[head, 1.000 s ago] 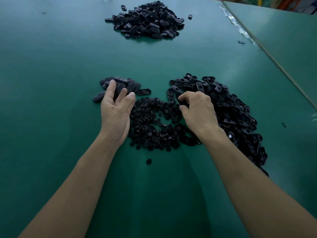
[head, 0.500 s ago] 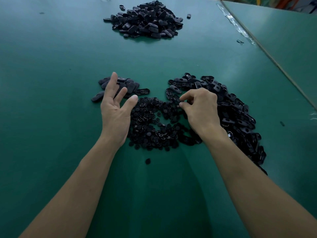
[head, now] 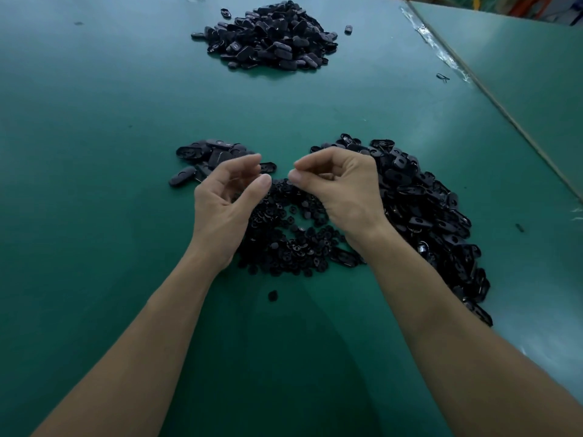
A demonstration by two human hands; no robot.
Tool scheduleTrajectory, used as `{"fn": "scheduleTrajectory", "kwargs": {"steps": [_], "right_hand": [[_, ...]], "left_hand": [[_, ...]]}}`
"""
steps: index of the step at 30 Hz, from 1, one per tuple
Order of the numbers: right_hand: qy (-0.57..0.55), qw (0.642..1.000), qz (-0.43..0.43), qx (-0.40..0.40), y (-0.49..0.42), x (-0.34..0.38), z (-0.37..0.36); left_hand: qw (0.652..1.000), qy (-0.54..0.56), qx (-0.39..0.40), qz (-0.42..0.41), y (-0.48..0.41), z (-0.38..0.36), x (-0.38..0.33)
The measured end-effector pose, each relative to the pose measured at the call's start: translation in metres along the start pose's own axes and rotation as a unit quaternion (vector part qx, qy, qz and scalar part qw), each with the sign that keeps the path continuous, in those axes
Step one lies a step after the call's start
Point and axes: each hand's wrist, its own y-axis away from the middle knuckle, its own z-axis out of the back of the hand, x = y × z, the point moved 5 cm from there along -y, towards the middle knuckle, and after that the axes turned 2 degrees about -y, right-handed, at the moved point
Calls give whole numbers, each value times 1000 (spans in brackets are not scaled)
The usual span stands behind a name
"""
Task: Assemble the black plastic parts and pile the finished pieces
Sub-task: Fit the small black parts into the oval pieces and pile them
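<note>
My left hand [head: 227, 197] and my right hand [head: 339, 187] hover side by side, thumbs almost meeting, just above a flat pile of small round black parts [head: 284, 238]. The left hand's fingers are loosely curled and I see nothing between them and the thumb. On my right hand the fingers curl in toward the thumb; its back faces me, so whatever is inside stays hidden. A small pile of oval black pieces [head: 208, 156] lies behind the left hand. A long heap of oval black shells [head: 429, 212] runs along the right hand and forearm.
A large pile of black oval pieces [head: 268, 36] sits at the far end of the green table [head: 94, 152]. One stray round part [head: 273, 295] lies near me between my forearms. A seam with tape [head: 441, 55] separates a second green table on the right.
Both hands rose off the piles and came together. The left hand went from flat on the oval pieces to loosely curled. The right hand left the heap's edge with its fingers still curled.
</note>
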Motion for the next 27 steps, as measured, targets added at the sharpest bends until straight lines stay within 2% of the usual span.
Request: {"fn": "scheduleTrajectory", "kwargs": {"steps": [3,7,11,15,18,23,27], "right_hand": [[-84,996,-19,29,3,2,-11],[-99,994,-42,15,6,-1,-11],[-67,997,-44,11,8,-3,-10],[49,997,-49,38,7,-7,-9],[56,995,-72,48,8,-10,-10],[21,998,-57,-2,7,-8,-7],[32,998,-26,39,5,-2,-12]], "left_hand": [[999,-19,30,-6,2,-4,0],[998,-23,61,-19,4,-9,-1],[996,-30,73,-26,4,-11,-3],[997,-29,71,-26,4,-11,-2],[997,-35,60,-36,4,-8,-3],[996,-39,68,-34,4,-10,-3],[997,-32,73,-23,4,-10,-2]]}}
